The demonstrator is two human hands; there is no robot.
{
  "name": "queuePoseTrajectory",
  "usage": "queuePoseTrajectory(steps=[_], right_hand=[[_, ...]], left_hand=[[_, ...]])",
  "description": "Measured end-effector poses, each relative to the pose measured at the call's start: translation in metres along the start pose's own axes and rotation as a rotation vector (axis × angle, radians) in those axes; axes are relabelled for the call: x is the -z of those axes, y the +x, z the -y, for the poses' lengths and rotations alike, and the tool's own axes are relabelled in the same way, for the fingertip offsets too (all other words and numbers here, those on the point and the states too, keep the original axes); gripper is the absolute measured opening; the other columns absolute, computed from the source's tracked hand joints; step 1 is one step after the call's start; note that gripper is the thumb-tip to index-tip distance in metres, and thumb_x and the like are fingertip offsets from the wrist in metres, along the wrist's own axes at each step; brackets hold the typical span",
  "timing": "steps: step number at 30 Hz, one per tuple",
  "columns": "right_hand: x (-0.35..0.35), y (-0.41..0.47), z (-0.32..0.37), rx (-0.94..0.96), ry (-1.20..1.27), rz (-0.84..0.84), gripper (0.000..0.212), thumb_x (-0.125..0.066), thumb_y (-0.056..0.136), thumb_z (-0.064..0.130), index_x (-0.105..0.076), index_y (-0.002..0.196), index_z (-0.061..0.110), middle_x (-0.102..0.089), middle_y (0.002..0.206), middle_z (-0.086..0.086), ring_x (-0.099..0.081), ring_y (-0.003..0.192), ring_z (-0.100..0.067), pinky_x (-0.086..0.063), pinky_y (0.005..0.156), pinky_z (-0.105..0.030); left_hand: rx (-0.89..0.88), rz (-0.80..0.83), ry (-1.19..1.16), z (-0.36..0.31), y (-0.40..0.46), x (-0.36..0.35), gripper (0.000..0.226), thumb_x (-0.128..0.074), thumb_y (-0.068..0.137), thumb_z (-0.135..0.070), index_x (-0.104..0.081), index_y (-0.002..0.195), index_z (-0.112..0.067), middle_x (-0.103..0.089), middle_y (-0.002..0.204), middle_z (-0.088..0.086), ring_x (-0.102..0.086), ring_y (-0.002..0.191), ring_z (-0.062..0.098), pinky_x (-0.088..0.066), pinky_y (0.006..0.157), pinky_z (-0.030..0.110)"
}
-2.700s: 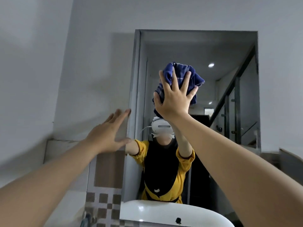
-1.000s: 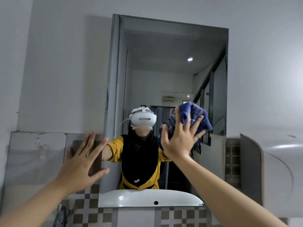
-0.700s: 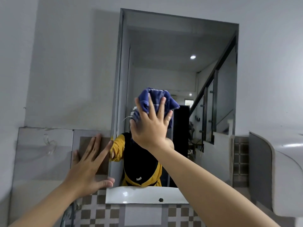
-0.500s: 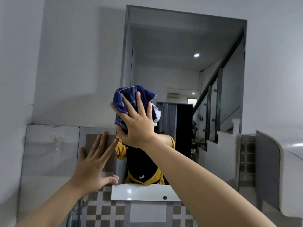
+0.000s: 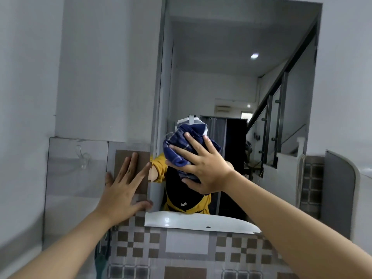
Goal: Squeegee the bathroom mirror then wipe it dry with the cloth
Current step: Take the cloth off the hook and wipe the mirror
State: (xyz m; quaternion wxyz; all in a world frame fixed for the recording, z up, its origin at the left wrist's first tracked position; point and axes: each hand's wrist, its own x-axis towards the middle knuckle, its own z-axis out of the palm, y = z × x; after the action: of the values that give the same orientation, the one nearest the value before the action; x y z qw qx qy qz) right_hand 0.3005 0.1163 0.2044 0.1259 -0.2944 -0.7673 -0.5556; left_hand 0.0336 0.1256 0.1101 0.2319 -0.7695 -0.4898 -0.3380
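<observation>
The tall bathroom mirror [image 5: 231, 87] hangs on the grey wall ahead. My right hand [image 5: 203, 170] presses a bunched blue checked cloth [image 5: 182, 150] flat against the lower left part of the glass, fingers spread over it. My left hand [image 5: 124, 188] lies open and flat on the tiled wall just left of the mirror's edge, thumb near its lower left corner. No squeegee is in view.
Brown and grey checked tiles [image 5: 181, 250] run below the mirror. A clear hook [image 5: 81, 158] sticks to the pale tile at left. A white curved fixture [image 5: 358, 190] juts out at right. The mirror reflects a white basin [image 5: 197, 222], a person and a stair rail.
My right hand has swept the cloth from the mirror's top down to the right, across to the left, and now lower. My left hand stayed braced beside the mirror.
</observation>
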Motion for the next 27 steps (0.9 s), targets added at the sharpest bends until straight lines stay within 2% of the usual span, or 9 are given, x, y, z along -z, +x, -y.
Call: queuePoseTrajectory(steps=[3, 6, 10, 13, 15, 17, 20, 24, 27], right_hand=[[0.002, -0.032, -0.022, -0.008, -0.036, -0.009, 0.063, -0.046, 0.086, 0.051, -0.03, 0.147, 0.04, -0.024, 0.159, 0.002, -0.011, 0.146, -0.041, -0.013, 0.11, -0.066], [0.002, -0.065, -0.046, -0.042, -0.065, -0.053, 0.068, -0.051, 0.085, 0.05, -0.026, 0.147, 0.041, -0.023, 0.158, 0.001, -0.013, 0.145, -0.042, -0.018, 0.108, -0.067], [-0.002, -0.11, -0.078, -0.142, -0.111, -0.086, 0.07, -0.047, 0.084, 0.053, -0.022, 0.148, 0.041, -0.021, 0.157, 0.0, -0.014, 0.144, -0.044, -0.019, 0.107, -0.068], [-0.006, -0.142, -0.095, -0.309, -0.105, -0.107, 0.076, -0.044, 0.083, 0.056, -0.011, 0.15, 0.043, -0.02, 0.157, -0.001, -0.013, 0.143, -0.047, -0.018, 0.106, -0.073], [-0.01, -0.159, -0.095, -0.466, -0.058, -0.168, 0.074, -0.039, 0.085, 0.057, -0.01, 0.151, 0.041, -0.026, 0.155, -0.007, -0.014, 0.142, -0.05, -0.017, 0.106, -0.073], [-0.016, -0.167, -0.088, -0.643, 0.025, -0.269, 0.069, -0.04, 0.086, 0.053, -0.024, 0.149, 0.032, -0.034, 0.152, -0.016, -0.013, 0.142, -0.051, -0.015, 0.109, -0.07], [-0.026, -0.168, -0.069, -0.834, 0.158, -0.45, 0.065, -0.049, 0.085, 0.043, -0.044, 0.14, 0.009, -0.037, 0.147, -0.026, -0.008, 0.14, -0.056, -0.007, 0.116, -0.062], [-0.029, -0.155, -0.032, -1.095, 0.313, -0.453, 0.07, -0.045, 0.084, 0.047, -0.033, 0.147, 0.019, -0.019, 0.158, -0.013, 0.006, 0.144, -0.047, 0.002, 0.118, -0.046], [-0.031, -0.136, -0.005, -1.161, 0.297, -0.442, 0.069, -0.042, 0.086, 0.049, -0.027, 0.149, 0.024, -0.011, 0.156, -0.001, 0.005, 0.144, -0.047, -0.005, 0.118, -0.051]], left_hand=[[0.008, 0.0, 0.02, 0.0, 0.0, -0.002, 0.103, -0.035, 0.064, -0.085, 0.011, 0.145, -0.042, 0.025, 0.156, -0.001, 0.017, 0.143, 0.021, -0.011, 0.104, 0.069], [-0.004, 0.005, 0.032, 0.0, 0.0, -0.003, 0.104, -0.034, 0.063, -0.085, 0.008, 0.146, -0.04, 0.022, 0.157, -0.002, 0.012, 0.143, 0.023, -0.013, 0.102, 0.07], [-0.005, 0.007, 0.03, 0.0, 0.0, -0.004, 0.106, -0.035, 0.062, -0.085, 0.002, 0.148, -0.037, 0.02, 0.158, -0.002, 0.013, 0.144, 0.023, -0.011, 0.102, 0.07], [-0.001, 0.003, 0.043, 0.0, 0.0, -0.005, 0.106, -0.034, 0.061, -0.086, 0.003, 0.148, -0.037, 0.021, 0.157, -0.002, 0.016, 0.143, 0.019, -0.012, 0.102, 0.07], [0.005, 0.001, 0.049, 0.0, 0.001, -0.005, 0.106, -0.033, 0.061, -0.087, 0.002, 0.148, -0.037, 0.02, 0.158, -0.001, 0.016, 0.143, 0.019, -0.014, 0.102, 0.07], [0.007, 0.002, 0.054, 0.0, 0.001, -0.005, 0.106, -0.031, 0.061, -0.088, 0.003, 0.148, -0.038, 0.02, 0.158, -0.001, 0.015, 0.143, 0.019, -0.014, 0.101, 0.071], [0.005, 0.005, 0.054, -0.001, 0.002, -0.005, 0.105, -0.029, 0.061, -0.089, 0.003, 0.148, -0.038, 0.019, 0.158, 0.0, 0.012, 0.144, 0.022, -0.016, 0.1, 0.072], [0.0, -0.001, 0.053, -0.001, 0.001, -0.006, 0.104, -0.029, 0.062, -0.088, 0.003, 0.148, -0.037, 0.019, 0.158, 0.001, 0.01, 0.144, 0.024, -0.017, 0.099, 0.073], [-0.01, -0.007, 0.058, -0.002, 0.001, -0.006, 0.105, -0.029, 0.063, -0.088, 0.001, 0.148, -0.035, 0.017, 0.158, 0.002, 0.004, 0.144, 0.029, -0.018, 0.098, 0.073]])
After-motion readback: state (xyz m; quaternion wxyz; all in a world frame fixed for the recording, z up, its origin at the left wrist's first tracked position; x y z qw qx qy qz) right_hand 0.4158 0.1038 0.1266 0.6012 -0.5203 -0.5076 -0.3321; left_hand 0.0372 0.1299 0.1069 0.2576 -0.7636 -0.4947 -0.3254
